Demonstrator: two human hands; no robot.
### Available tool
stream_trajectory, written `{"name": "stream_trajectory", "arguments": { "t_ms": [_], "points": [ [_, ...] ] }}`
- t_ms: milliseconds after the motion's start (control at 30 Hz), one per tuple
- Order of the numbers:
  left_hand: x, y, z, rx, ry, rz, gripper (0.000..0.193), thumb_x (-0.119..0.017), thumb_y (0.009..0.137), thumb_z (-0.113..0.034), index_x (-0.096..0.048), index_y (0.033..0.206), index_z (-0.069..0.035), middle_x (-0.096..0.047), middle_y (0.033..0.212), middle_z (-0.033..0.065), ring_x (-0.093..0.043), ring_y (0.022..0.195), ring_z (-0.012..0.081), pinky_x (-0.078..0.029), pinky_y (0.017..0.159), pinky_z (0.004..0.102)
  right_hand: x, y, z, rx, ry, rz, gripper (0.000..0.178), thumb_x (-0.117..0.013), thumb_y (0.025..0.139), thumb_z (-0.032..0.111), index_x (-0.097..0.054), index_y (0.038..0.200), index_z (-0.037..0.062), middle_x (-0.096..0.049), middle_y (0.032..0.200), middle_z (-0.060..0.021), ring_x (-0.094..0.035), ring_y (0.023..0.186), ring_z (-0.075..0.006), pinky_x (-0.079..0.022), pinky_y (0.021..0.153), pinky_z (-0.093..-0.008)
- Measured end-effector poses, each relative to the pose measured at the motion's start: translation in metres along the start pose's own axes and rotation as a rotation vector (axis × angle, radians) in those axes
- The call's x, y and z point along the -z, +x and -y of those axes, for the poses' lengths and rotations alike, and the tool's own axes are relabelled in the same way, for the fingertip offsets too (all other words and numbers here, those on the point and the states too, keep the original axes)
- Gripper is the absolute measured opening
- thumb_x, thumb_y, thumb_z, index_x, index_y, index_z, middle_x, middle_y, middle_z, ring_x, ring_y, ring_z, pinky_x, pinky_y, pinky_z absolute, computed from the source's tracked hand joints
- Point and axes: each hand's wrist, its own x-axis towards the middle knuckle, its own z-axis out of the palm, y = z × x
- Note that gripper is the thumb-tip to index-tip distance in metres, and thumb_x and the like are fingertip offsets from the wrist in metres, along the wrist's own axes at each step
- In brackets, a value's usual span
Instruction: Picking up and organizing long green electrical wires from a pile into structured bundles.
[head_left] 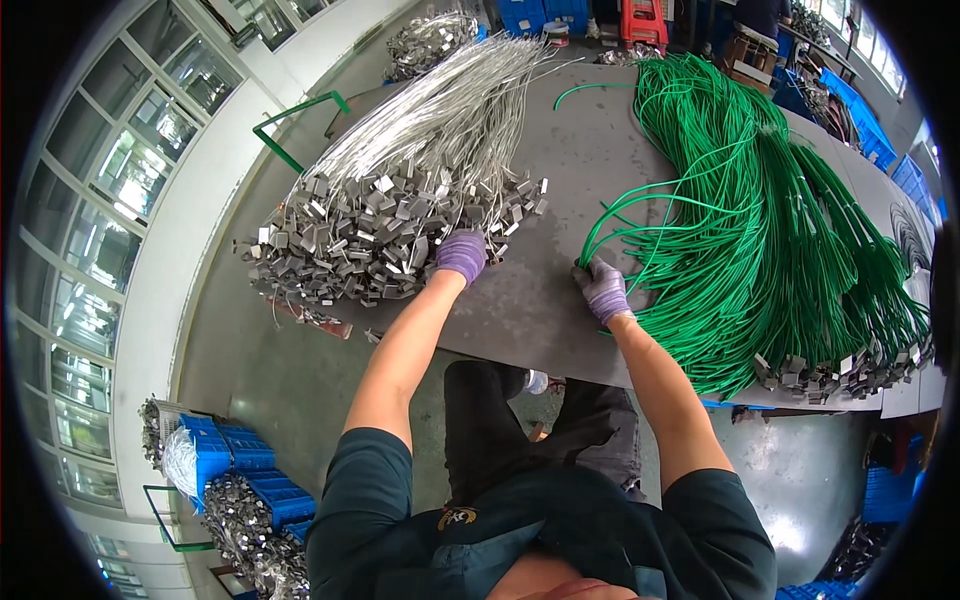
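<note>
My left hand (461, 256), in a purple glove, is at the right front edge of a heap of small grey metal blocks (335, 235). Its fingers look curled in among the blocks, but I cannot make out what they hold. Silvery wires (430, 110) fan away from this heap toward the far side. My right hand (604, 290), also gloved, is closed around the near ends of a few green cables (640, 205), which arch up and right into a large green bundle (720, 190). A bare strip of the grey table (545, 225) lies between my hands.
More metal blocks (850, 375) sit at the green bundle's near right end. A green metal rail (290, 130) stands beyond the table's left side. Blue crates (235, 450) with metal parts are at lower left. A red stool (643, 22) stands behind the table.
</note>
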Motion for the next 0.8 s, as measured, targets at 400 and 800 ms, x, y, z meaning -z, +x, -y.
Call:
{"name": "stream_trajectory", "arguments": {
  "t_ms": [400, 800],
  "points": [
    [0.025, 0.014, 0.018, 0.145, -0.676, -0.191, 0.034, -0.051, 0.09, -0.033, -0.058, 0.101, -0.002, -0.062, 0.094, 0.0231, -0.06, 0.088, 0.0368, -0.047, 0.076, 0.0411, 0.001, -0.001, 0.008, 0.007, 0.022, 0.018, 0.021, -0.065, 0.081, 0.026, -0.063, 0.09, 0.0073, -0.064, 0.083, -0.0169, -0.061, 0.082, -0.0356, -0.049, 0.068, -0.0399],
    [-0.01, -0.043, -0.02, 0.464, -1.697, 0.168, 0.022, -0.049, 0.092, -0.033, -0.053, 0.086, -0.011, -0.055, 0.056, 0.0077, -0.058, 0.045, 0.0217, -0.047, 0.04, 0.0356, -0.004, 0.004, -0.002, -0.064, -0.012, 0.023, 0.021, -0.067, 0.081, 0.02, -0.065, 0.095, 0.0048, -0.066, 0.079, -0.0148, -0.064, 0.07, -0.0238, -0.049, 0.067, -0.0329]
  ]
}}
